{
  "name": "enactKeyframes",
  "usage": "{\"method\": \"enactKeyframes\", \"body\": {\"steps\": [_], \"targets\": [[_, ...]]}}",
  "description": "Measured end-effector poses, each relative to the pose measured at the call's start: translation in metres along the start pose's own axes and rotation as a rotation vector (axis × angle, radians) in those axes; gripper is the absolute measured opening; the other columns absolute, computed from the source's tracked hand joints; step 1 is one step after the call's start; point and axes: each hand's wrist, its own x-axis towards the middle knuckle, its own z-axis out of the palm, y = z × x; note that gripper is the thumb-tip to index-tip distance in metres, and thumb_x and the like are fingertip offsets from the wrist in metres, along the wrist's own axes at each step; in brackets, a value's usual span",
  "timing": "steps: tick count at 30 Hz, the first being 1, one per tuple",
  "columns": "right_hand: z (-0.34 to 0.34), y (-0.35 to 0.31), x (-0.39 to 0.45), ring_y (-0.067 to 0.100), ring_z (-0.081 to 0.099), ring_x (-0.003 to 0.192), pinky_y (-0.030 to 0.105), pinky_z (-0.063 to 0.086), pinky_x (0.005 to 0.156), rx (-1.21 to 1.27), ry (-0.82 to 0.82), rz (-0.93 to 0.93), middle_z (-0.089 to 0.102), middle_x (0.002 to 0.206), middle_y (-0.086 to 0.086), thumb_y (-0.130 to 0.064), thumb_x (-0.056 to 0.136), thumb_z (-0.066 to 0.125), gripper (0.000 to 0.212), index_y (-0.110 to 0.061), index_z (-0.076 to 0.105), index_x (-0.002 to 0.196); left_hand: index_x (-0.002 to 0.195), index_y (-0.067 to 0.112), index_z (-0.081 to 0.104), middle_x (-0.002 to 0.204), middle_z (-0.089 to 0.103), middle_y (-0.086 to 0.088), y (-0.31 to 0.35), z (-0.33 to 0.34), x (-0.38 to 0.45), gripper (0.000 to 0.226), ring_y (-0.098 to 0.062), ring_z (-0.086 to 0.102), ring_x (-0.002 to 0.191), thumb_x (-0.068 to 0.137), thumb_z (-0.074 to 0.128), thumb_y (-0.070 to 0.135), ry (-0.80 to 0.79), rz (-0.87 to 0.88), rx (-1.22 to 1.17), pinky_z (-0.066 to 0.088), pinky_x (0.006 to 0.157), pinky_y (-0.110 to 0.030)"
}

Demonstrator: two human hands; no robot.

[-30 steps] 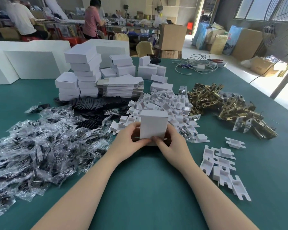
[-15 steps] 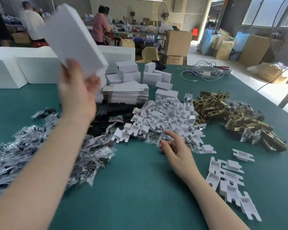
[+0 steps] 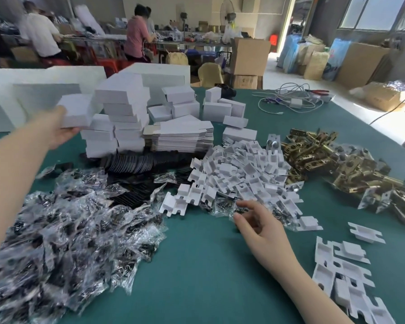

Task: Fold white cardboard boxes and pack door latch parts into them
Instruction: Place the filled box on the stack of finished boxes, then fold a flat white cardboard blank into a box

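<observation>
My left hand (image 3: 57, 132) grips a closed white cardboard box (image 3: 76, 111) at the far left, held out beside the stack of finished boxes (image 3: 122, 118). My right hand (image 3: 260, 228) hovers low over the green table with loosely curled fingers, holding nothing, just in front of the pile of white plastic inserts (image 3: 241, 174) and some small clear bags. A stack of flat unfolded box blanks (image 3: 180, 136) lies behind that pile. Brass door latch parts (image 3: 341, 164) are heaped at the right.
Clear bags of screws (image 3: 68, 230) cover the table's left side, with black pieces (image 3: 131, 162) behind them. More white inserts (image 3: 346, 277) lie near my right forearm. Cables (image 3: 290, 101) sit at the far right; white foam blocks (image 3: 33, 94) stand at the back left. People work at distant tables.
My left hand carried the folded box from the table centre up and out to the stack at the left. My right hand let go of it and stayed near the insert pile.
</observation>
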Motion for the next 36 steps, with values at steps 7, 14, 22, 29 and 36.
{"method": "enactKeyframes", "body": {"steps": [7,14,22,29,36], "targets": [[-0.001,-0.002,0.0,0.013,0.061,0.07,0.015,0.046,0.062,0.011,0.0,0.015,0.066,0.08,-0.007,-0.03,0.092,0.066,0.016,-0.042,0.063,0.102,0.139,0.018,0.041,0.128,0.057,-0.001,-0.008,0.018,-0.027,0.038,-0.014,0.065,0.093,0.101,0.042,0.024,0.18,0.162,-0.167,0.058,0.061,-0.019],[0.0,-0.006,-0.002,0.012,0.061,0.07,0.013,0.045,0.059,0.025,0.02,-0.002,0.066,0.079,-0.011,-0.029,0.091,0.067,0.016,-0.043,0.063,0.1,0.136,0.01,0.038,0.126,0.058,0.002,0.001,0.032,-0.143,0.062,-0.009,0.064,0.108,0.085,0.063,0.031,0.056,0.607,-0.243,0.057,0.082,-0.026],[-0.012,-0.045,-0.004,0.009,0.066,0.102,0.02,0.053,0.082,0.263,0.281,-0.231,0.062,0.12,-0.017,-0.043,0.095,0.052,0.029,-0.054,0.049,0.122,0.105,0.037,0.055,0.101,0.069,0.029,-0.097,0.065,-0.283,0.038,0.005,0.065,0.094,0.081,0.076,0.017,-0.675,0.4,0.242,0.051,0.077,-0.011],[-0.047,-0.089,0.013,0.002,0.068,0.086,0.02,0.053,0.077,-0.214,-0.012,-0.392,0.073,0.094,-0.017,-0.016,0.093,0.067,0.022,-0.036,0.073,0.097,0.112,0.043,0.054,0.11,0.067,0.017,-0.151,0.071,-0.3,0.043,-0.004,0.064,0.103,0.077,0.073,0.025,-0.883,0.293,0.454,0.051,0.091,-0.03],[-0.054,-0.12,0.027,0.015,0.066,0.099,0.034,0.048,0.091,-0.697,-0.419,-0.414,0.074,0.108,-0.002,-0.026,0.093,0.068,0.022,-0.02,0.075,0.113,0.115,0.043,0.054,0.111,0.067,0.016,-0.157,0.068,-0.292,0.046,-0.004,0.063,0.105,0.074,0.071,0.031,-0.889,0.271,0.46,0.051,0.092,-0.03]]}}
